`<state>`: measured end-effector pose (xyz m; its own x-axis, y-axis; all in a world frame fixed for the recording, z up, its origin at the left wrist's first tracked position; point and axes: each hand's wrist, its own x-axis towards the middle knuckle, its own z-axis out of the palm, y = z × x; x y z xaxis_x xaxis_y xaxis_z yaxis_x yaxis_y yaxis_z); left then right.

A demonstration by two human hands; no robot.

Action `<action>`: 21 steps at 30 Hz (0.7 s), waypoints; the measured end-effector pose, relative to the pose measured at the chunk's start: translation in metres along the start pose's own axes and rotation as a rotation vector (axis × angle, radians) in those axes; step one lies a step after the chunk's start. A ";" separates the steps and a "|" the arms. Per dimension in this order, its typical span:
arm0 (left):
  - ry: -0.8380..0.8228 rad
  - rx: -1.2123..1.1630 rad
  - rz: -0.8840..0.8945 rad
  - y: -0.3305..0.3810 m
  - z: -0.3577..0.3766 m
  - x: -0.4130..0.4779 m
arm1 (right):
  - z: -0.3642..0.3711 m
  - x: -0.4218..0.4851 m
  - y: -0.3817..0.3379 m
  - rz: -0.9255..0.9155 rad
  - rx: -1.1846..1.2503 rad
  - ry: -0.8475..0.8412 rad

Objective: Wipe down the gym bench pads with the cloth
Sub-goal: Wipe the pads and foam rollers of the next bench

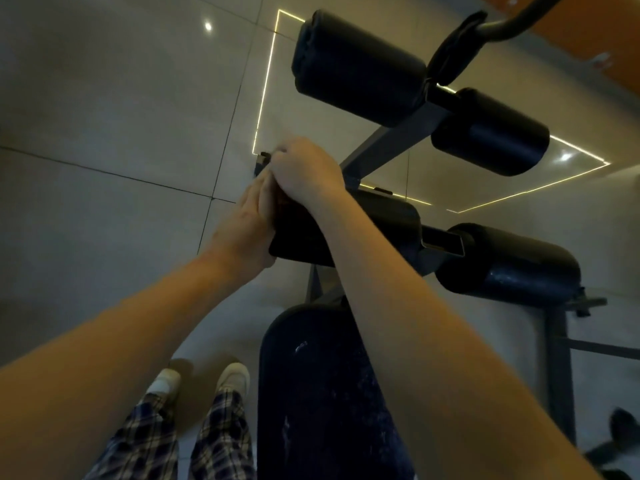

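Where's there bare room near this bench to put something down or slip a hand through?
The tiled floor left of the rollers is bare. A hand fits between far rollers and near rollers, beside the frame bar. Crowded: the near left roller at its end, where left hand and right hand meet.

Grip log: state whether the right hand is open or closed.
Closed: the right hand curls over the end of the nearer left roller pad; cannot tell if it holds a cloth.
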<state>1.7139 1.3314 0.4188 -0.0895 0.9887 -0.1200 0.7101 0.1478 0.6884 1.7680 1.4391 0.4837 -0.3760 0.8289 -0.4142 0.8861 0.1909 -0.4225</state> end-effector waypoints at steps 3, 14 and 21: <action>0.116 0.038 0.095 0.000 0.001 0.000 | 0.036 -0.047 0.029 -0.277 -0.094 0.372; -0.160 -0.230 0.066 -0.005 -0.022 0.008 | 0.028 -0.044 0.041 -0.233 -0.056 0.513; -0.451 -0.112 -0.023 -0.006 -0.043 0.036 | -0.034 0.018 0.023 -0.117 -0.662 -0.256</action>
<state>1.6769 1.3670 0.4413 0.2255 0.8799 -0.4182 0.6293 0.1961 0.7520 1.7912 1.4763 0.4939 -0.4583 0.6495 -0.6067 0.7839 0.6171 0.0685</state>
